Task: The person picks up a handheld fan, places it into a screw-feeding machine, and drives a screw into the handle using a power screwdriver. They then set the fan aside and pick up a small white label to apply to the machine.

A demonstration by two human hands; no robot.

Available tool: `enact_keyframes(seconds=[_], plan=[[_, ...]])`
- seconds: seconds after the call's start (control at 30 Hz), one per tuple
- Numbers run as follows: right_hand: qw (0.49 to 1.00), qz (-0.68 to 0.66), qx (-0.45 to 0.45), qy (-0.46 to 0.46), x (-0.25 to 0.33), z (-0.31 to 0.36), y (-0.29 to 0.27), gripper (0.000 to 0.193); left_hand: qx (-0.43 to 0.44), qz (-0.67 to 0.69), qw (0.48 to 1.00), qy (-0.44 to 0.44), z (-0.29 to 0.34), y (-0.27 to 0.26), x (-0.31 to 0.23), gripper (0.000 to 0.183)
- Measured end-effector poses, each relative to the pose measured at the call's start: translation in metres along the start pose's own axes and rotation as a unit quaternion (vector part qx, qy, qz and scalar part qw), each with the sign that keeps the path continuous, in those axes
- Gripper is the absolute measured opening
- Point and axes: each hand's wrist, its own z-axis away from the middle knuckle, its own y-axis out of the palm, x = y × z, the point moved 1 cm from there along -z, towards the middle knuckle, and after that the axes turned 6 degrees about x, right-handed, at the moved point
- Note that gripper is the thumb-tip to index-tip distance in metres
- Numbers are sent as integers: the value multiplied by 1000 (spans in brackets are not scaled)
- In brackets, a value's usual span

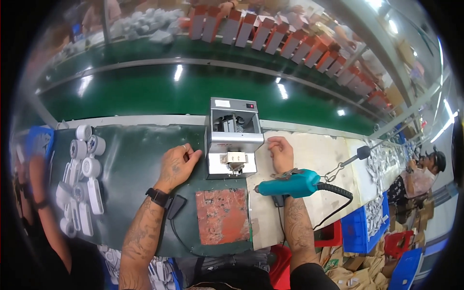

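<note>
A grey and silver screw feeder machine (233, 140) stands upright at the far edge of the bench, its top bay uncovered and a small brass-coloured part at its front. On its left, my left hand (178, 165) rests on the green mat with fingers curled in, apart from the machine and with nothing visible in them. My right hand (282, 153) is just right of the machine, fingers loosely bent and apart, holding nothing I can see. A teal electric screwdriver (289, 184) hangs over my right wrist, its tip pointing left.
White round-headed handheld parts (83, 181) lie grouped at the left. A worn red pad (223, 216) sits before the machine. Blue bins (366, 227) of small parts stand at the right. A green conveyor (145, 89) runs behind, with orange-grey boxes (263, 35) beyond. Other people are nearby.
</note>
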Motion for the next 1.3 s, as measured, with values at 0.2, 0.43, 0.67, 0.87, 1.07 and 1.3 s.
enact_keyframes(seconds=[0.2, 0.43, 0.67, 0.87, 1.07, 1.3], plan=[[1000, -8, -3, 11, -1, -1, 2, 30, -9, -6, 1000, 2, 0, 0, 1, 37], [1000, 13, -16, 13, -3, -3, -5, 29, -42, -1, 998, 51, -4, 6, -1, 37], [1000, 11, -4, -14, -2, -2, 9, 28, -57, -1, 997, 60, -1, 7, 14, 37], [1000, 9, -2, 2, 7, 1, 2, 28, -43, -19, 998, 37, -3, 7, 13, 41], [1000, 11, 4, 10, 5, 0, 1, 27, -31, -14, 999, 29, -4, 8, 12, 41], [1000, 3, -1, 2, 3, -2, 3, 29, -34, -22, 999, 34, -4, 7, 12, 41]])
